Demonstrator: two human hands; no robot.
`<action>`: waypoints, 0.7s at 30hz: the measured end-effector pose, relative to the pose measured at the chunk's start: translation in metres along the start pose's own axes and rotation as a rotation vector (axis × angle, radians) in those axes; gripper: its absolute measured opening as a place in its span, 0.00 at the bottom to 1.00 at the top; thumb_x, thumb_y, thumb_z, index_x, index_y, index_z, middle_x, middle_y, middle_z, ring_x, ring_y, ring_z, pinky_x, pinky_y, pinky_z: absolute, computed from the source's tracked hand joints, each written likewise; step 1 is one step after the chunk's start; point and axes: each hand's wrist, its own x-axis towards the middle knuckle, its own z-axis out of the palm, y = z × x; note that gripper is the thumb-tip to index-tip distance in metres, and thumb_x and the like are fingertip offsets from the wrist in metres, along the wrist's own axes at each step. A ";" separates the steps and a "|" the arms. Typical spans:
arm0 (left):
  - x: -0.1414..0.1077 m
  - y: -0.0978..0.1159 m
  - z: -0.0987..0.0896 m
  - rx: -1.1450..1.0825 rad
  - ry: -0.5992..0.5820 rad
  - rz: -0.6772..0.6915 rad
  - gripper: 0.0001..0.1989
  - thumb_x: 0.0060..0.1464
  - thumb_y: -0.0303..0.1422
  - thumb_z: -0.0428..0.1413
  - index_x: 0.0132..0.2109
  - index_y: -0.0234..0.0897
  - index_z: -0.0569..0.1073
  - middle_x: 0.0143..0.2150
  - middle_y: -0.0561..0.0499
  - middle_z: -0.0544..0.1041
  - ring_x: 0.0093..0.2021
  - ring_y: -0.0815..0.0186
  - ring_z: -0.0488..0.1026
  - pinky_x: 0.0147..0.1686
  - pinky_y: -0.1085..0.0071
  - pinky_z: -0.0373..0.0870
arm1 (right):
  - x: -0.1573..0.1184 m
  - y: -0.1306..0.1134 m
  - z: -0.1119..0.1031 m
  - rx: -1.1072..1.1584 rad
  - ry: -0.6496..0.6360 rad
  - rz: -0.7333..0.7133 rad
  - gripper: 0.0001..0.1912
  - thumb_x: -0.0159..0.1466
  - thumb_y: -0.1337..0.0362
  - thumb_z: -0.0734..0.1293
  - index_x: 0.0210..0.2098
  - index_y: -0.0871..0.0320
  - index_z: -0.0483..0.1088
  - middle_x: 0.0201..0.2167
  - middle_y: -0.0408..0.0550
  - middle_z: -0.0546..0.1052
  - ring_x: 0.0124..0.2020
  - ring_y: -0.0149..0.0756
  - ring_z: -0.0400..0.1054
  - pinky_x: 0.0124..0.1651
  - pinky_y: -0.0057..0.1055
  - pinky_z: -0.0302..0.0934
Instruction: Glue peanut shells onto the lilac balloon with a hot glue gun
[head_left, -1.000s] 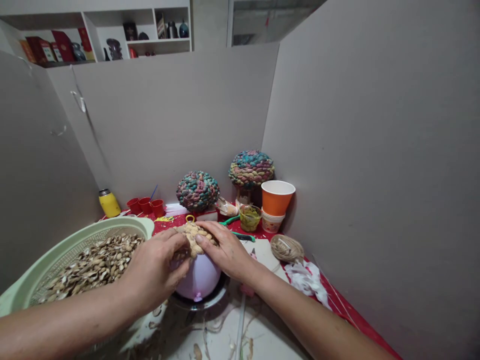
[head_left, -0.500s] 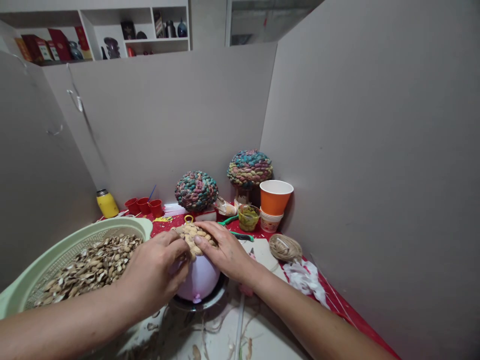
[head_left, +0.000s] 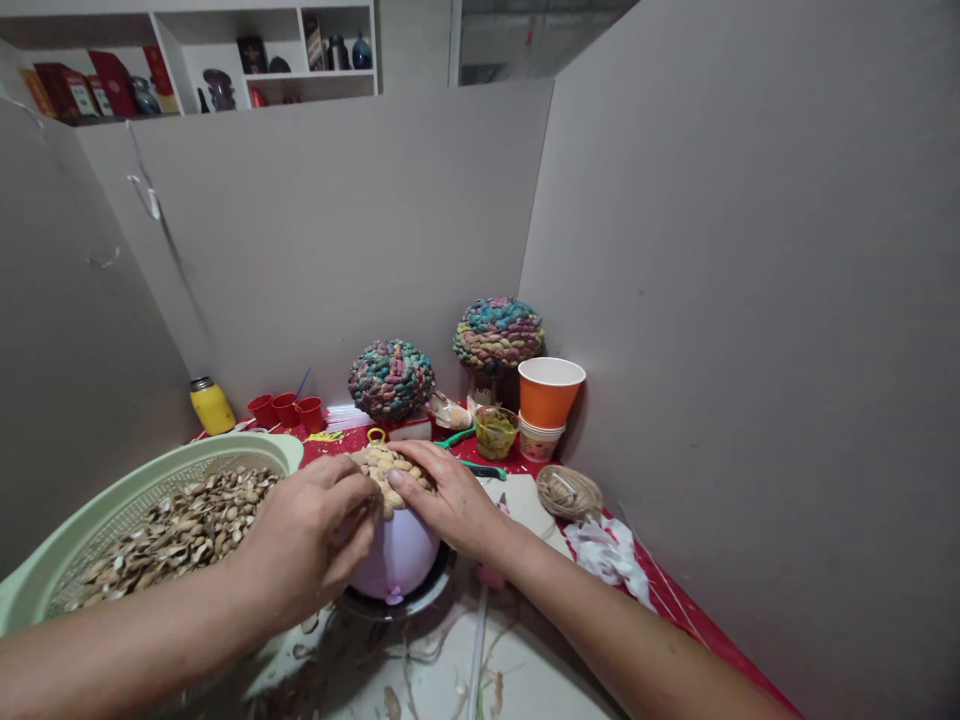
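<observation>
A lilac balloon [head_left: 397, 560], its knot toward me, sits in a dark round bowl [head_left: 420, 604]. Peanut shells [head_left: 386, 475] cover its upper part in a tight layer. My right hand [head_left: 442, 500] grips the balloon from the right, with the thumb pressed on the shells and the fingers over the far side. At the left edge of the shell layer is my left hand [head_left: 330, 525], its fingers pinched together; whatever they hold is hidden. Loose peanut shells [head_left: 187, 530] fill a pale green colander [head_left: 292, 455] beside my left forearm.
Behind stand two painted shell-covered domes [head_left: 391, 380], a cup of greenish stuff [head_left: 496, 434] and an orange paper cup [head_left: 551, 395]. Right lie a twine ball [head_left: 568, 493] and white crumpled plastic [head_left: 611, 555]. Red cups [head_left: 285, 408] and a yellow bottle [head_left: 212, 406] stand back left. Grey panels [head_left: 337, 230] enclose the table.
The view has shifted slightly. My left hand has turned a little at the edge of the shells, while my right hand keeps its place on the balloon.
</observation>
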 end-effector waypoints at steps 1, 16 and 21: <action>0.001 -0.001 -0.002 -0.050 0.030 -0.036 0.06 0.57 0.27 0.51 0.38 0.37 0.73 0.34 0.47 0.74 0.35 0.61 0.70 0.35 0.67 0.67 | 0.000 0.001 0.000 0.002 0.000 -0.001 0.20 0.68 0.54 0.60 0.54 0.55 0.68 0.53 0.53 0.72 0.54 0.45 0.65 0.57 0.44 0.58; 0.019 -0.039 0.040 -0.584 -0.046 -0.472 0.28 0.62 0.46 0.46 0.60 0.31 0.68 0.60 0.39 0.71 0.60 0.55 0.67 0.60 0.60 0.61 | -0.013 -0.028 -0.017 -0.124 0.157 -0.193 0.12 0.67 0.60 0.64 0.49 0.54 0.67 0.45 0.52 0.74 0.47 0.43 0.67 0.50 0.39 0.63; 0.013 -0.038 0.047 -0.564 -0.032 -0.443 0.28 0.63 0.47 0.45 0.61 0.33 0.66 0.61 0.40 0.69 0.62 0.56 0.64 0.62 0.60 0.57 | -0.034 -0.053 -0.012 -0.380 0.163 -0.386 0.04 0.67 0.70 0.63 0.40 0.59 0.69 0.32 0.50 0.74 0.33 0.39 0.67 0.37 0.36 0.62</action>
